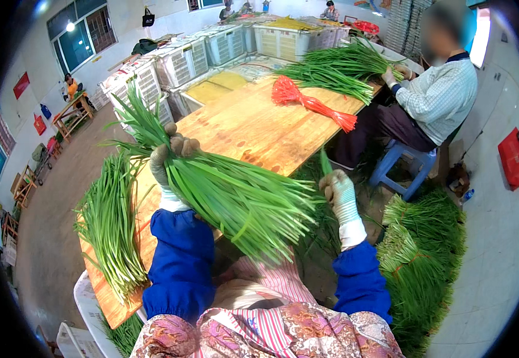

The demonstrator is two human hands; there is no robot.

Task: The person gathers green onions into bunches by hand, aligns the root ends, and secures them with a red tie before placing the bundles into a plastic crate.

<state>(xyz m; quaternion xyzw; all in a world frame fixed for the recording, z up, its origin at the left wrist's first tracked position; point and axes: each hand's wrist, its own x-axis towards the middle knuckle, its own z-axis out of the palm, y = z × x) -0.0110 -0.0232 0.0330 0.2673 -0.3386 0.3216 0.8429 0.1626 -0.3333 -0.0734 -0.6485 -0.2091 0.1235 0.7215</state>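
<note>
My gloved left hand [174, 149] is closed around a thick bunch of garlic chives [241, 194] above the wooden table [223, 134]. The pale cut ends fan out toward the lower right, and the leafy tips stick up past my fist. To the right, beyond the table's near edge, my gloved right hand [338, 190] is closed, with a short green chive leaf [325, 162] standing up from its fingers. A loose pile of chives [113, 221] lies along the table's left end. Red plastic ties [310, 106] lie in a bundle near the far right edge.
A co-worker [432, 95] on a blue stool [406, 167] handles another chive pile [337, 65] at the table's far right. Tied chive bundles [421, 256] are heaped on the floor at my right. White crates [179, 62] stand behind the table; another crate [86, 298] is at lower left.
</note>
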